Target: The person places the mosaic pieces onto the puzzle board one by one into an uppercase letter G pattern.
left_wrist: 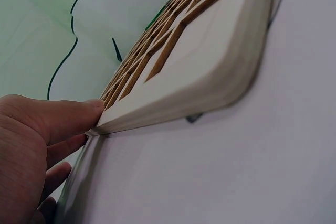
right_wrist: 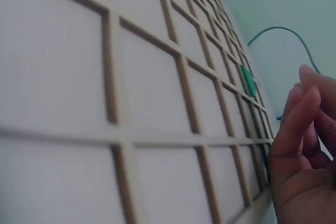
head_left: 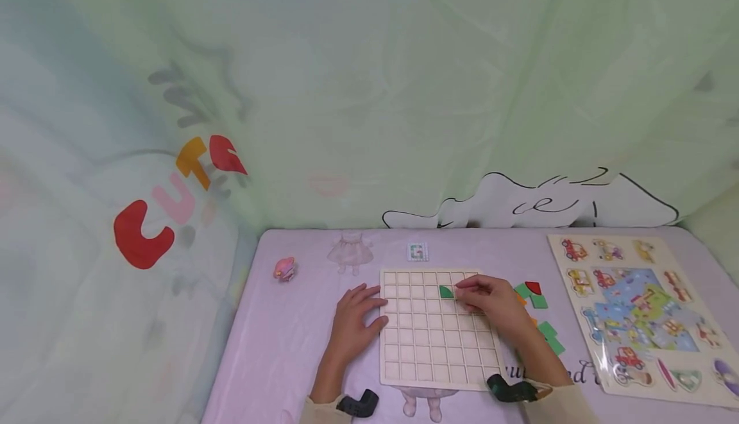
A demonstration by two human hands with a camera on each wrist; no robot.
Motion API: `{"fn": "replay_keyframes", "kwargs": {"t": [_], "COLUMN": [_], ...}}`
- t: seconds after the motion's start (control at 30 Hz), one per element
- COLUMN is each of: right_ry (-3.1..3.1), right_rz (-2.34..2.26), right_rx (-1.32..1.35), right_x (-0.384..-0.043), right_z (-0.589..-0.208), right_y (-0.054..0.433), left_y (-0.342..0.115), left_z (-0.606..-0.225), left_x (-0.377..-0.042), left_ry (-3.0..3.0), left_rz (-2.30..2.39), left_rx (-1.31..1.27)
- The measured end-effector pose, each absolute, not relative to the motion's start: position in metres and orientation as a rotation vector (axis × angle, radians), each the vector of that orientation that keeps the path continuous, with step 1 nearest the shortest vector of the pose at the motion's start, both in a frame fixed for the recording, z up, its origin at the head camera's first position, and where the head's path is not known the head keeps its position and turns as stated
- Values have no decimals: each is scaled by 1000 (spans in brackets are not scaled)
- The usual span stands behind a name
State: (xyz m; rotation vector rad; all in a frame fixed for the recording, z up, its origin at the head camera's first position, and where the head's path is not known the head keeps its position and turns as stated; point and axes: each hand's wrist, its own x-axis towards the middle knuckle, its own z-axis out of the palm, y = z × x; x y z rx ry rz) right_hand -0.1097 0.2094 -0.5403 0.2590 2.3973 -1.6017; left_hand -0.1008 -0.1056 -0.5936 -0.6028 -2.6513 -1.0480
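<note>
A pale wooden grid board (head_left: 408, 337) lies on the table. One green quarter-round piece (head_left: 446, 292) sits in a cell toward its upper right. My left hand (head_left: 352, 321) rests at the board's left edge with fingers spread. In the left wrist view its thumb (left_wrist: 79, 115) touches the edge, and the other fingers extend along the side. Over the board, just right of the green piece, is my right hand (head_left: 491, 299). Its thumb and index fingertips (right_wrist: 311, 95) are bent close together in the right wrist view, with no piece showing between them.
Beside the right forearm lie several green pieces (head_left: 551, 339), orange bits and a red piece (head_left: 533, 288). A picture puzzle board (head_left: 589, 302) is at the far right. A small patterned card (head_left: 418, 252) lies behind the grid, and a pink toy (head_left: 285, 269) stands at the back left.
</note>
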Motion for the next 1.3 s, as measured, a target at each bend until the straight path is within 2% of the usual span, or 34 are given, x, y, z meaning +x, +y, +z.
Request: {"fn": "replay_keyframes", "kwargs": {"t": [0.27, 0.5, 0.63, 0.83, 1.3], "right_ry": [2641, 2815, 2891, 2836, 2632], "right_rz": [-1406, -1155, -1028, -1043, -1123], "right_rx": [213, 231, 128, -45, -20], "right_x": [-102, -98, -98, -103, -107], "right_z": [-524, -524, -529, -538, -545], "right_y": [253, 295, 311, 326, 336], "left_y": [-106, -105, -106, -106, -105], "left_z": [-594, -594, -595, -596, -595], "left_x": [-101, -101, -101, -101, -101], "left_ry": [-2656, -2679, -2681, -2692, -2724], "left_rz": [-1067, -1084, -1073, -1063, -1076], "left_rx": [-599, -590, -590, -580, -556]}}
